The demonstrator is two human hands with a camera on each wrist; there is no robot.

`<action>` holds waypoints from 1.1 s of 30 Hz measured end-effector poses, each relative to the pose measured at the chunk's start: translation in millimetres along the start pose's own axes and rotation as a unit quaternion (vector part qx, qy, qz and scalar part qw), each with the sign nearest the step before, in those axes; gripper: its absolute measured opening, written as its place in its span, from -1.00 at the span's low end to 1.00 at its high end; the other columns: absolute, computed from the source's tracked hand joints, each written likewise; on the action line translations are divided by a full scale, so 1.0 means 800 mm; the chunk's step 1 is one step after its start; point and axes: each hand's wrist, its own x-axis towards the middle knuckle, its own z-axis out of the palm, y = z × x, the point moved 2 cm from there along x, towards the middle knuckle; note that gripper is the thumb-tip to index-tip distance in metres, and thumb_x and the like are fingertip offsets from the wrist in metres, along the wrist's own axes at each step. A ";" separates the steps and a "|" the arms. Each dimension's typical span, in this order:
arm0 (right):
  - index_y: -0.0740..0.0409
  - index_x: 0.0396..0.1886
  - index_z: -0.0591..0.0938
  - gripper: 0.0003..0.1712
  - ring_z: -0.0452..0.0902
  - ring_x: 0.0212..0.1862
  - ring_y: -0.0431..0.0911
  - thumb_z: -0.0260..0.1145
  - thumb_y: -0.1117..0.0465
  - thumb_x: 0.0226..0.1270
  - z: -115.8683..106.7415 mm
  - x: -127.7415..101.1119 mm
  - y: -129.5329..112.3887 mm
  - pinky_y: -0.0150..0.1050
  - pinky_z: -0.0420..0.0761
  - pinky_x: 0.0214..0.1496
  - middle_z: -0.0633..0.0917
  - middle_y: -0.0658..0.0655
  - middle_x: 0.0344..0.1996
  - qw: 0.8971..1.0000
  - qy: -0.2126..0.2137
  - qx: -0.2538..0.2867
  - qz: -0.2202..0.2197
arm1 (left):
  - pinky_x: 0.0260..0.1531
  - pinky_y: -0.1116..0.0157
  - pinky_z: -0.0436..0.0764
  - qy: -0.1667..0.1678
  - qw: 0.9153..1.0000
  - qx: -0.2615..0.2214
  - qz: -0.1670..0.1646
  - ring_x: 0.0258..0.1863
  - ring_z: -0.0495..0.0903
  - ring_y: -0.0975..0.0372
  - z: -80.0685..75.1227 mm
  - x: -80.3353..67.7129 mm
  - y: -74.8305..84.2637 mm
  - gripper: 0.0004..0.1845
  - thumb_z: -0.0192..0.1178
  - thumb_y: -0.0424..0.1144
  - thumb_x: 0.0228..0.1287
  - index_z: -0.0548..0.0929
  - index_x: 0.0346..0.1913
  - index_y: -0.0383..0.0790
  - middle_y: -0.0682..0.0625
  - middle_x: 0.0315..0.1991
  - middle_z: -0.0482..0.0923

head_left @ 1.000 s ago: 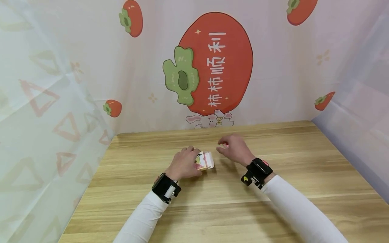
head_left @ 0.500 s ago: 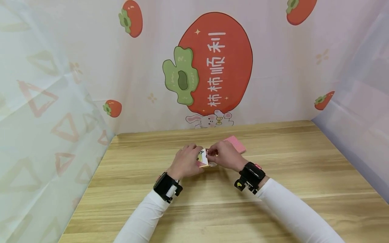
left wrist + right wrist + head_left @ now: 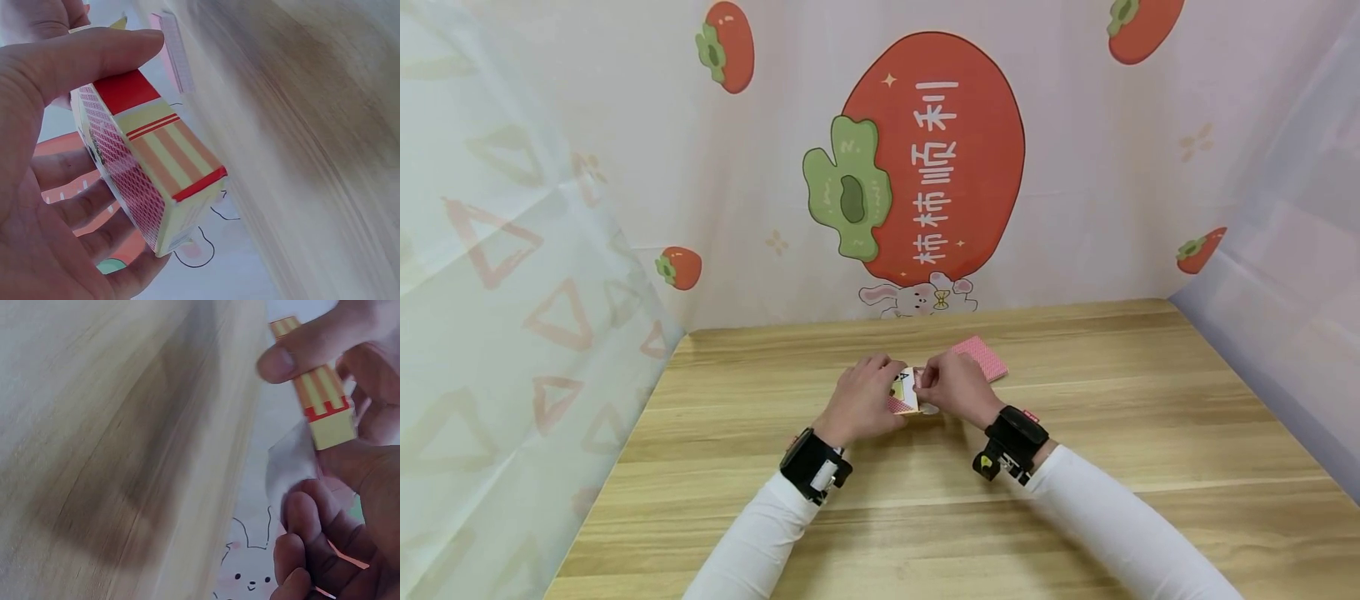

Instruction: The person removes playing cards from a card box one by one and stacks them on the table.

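Note:
A small yellow and red striped card box (image 3: pixel 904 392) is held above the wooden table (image 3: pixel 925 500) between both hands. My left hand (image 3: pixel 886 386) grips it, thumb (image 3: pixel 94 56) on top of the box (image 3: pixel 150 169) and fingers curled below. My right hand (image 3: pixel 927 381) pinches the box's other end (image 3: pixel 322 406), with the thumb (image 3: pixel 312 350) on the striped side. A white flap (image 3: pixel 290 465) hangs by its curled fingers. A stack of red-backed cards (image 3: pixel 981 357) lies on the table just behind the right hand.
Printed cloth walls close the table in at the back (image 3: pixel 925 167), left (image 3: pixel 512 292) and right (image 3: pixel 1285 267). Bare wood runs to both sides of the hands and toward the front edge. Black wrist bands (image 3: pixel 1015 442) sit on both white sleeves.
My right hand has moved left, off the stack of cards and onto the box's end. The stack now lies uncovered. The left hand has kept its grip.

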 end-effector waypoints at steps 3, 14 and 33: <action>0.06 -0.65 0.62 -0.69 0.38 -0.61 -0.21 0.58 0.16 0.15 -0.002 -0.002 0.001 -0.32 0.31 -0.53 0.56 -0.09 -0.68 1.000 -0.007 0.009 0.005 | -0.11 0.05 0.55 0.004 1.000 -0.001 -0.001 -0.02 0.49 0.05 0.001 -0.001 -0.002 -0.25 0.62 -0.06 -0.11 0.60 0.20 -0.21 -0.07 -0.01 0.52; 0.11 -0.57 0.62 -0.66 0.37 -0.57 -0.18 0.56 0.05 0.20 -0.025 -0.003 0.017 -0.27 0.32 -0.49 0.57 -0.02 -0.64 0.994 -0.053 0.084 0.037 | 0.05 -0.05 0.53 0.014 1.000 -0.014 -0.020 0.12 0.50 0.01 -0.002 -0.004 -0.013 -0.17 0.64 -0.11 -0.16 0.57 0.26 -0.24 -0.13 0.12 0.54; 0.01 -0.14 0.70 -0.62 0.52 0.14 -0.01 0.65 0.23 0.04 -0.023 0.001 -0.010 -0.11 0.56 0.20 0.58 0.10 0.10 0.971 -0.089 -0.077 -0.206 | -0.05 0.03 0.56 -0.013 1.000 0.013 -0.007 -0.04 0.53 0.01 -0.014 0.004 -0.017 -0.25 0.62 -0.12 -0.13 0.60 0.19 -0.26 -0.12 -0.02 0.56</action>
